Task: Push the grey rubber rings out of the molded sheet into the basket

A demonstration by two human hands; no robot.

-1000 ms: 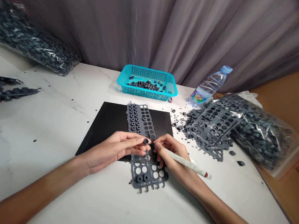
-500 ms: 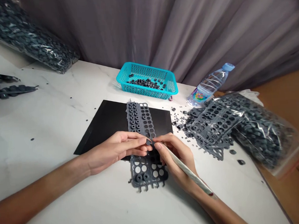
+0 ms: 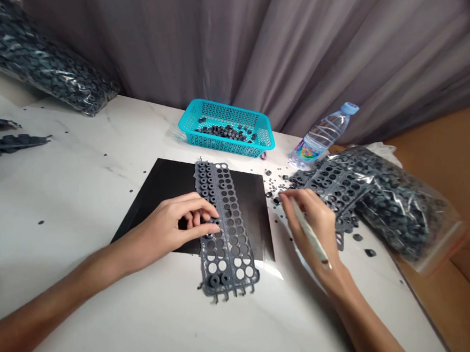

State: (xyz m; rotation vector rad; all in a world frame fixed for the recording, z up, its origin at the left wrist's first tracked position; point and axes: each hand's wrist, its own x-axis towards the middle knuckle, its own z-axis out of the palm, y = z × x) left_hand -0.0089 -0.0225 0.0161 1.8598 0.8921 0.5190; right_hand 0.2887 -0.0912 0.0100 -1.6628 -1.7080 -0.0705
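My left hand (image 3: 184, 220) is over the left column of a grey rubber sheet (image 3: 234, 231). Its thumb and forefinger are a little apart, the other fingers curled, and nothing shows between them. The perforated sheet lies lengthwise across a black square mat (image 3: 148, 203), with ring-shaped rubber pieces in its upper left rows and two near its lower end. To the right of the mat, my right hand (image 3: 312, 219) is closed around a slim, pale pen-like tool (image 3: 310, 234). Its fingertips are down beside scattered black bits (image 3: 275, 186); the tool's tip is hidden.
A turquoise basket (image 3: 227, 144) with small black parts stands behind the mat. At right are a water bottle (image 3: 324, 135), more perforated sheets (image 3: 334, 185) and a clear bag of black parts (image 3: 410, 212). Another full bag (image 3: 50, 65) lies at the back left.
My hands have parted from over the sheet. The right has moved right with the tool, toward the scattered bits; the left has drawn slightly left. A small dark piece between their fingertips no longer shows.
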